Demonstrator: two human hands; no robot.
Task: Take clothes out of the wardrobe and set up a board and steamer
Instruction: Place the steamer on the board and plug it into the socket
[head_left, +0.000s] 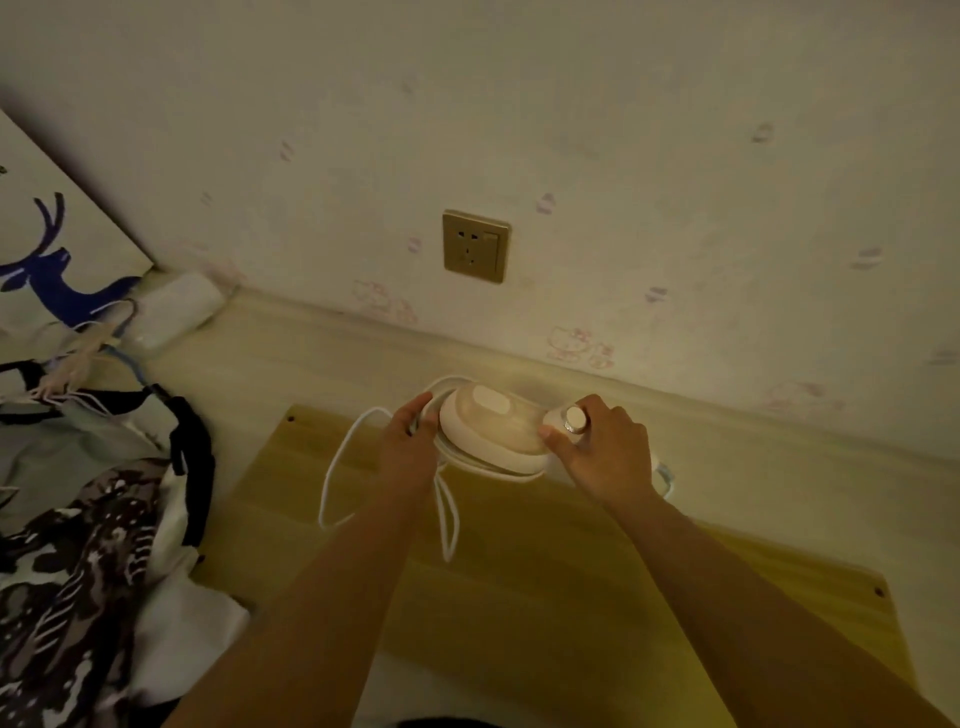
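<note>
White steamer (491, 434) gripped between left hand (410, 441); right hand (605, 447).

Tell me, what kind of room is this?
Most likely a bedroom at home, possibly a child's: cartoon-cat wallpaper around a wall socket, clothes on hangers piled at the left, and a wooden board with a white steamer on it.
</note>
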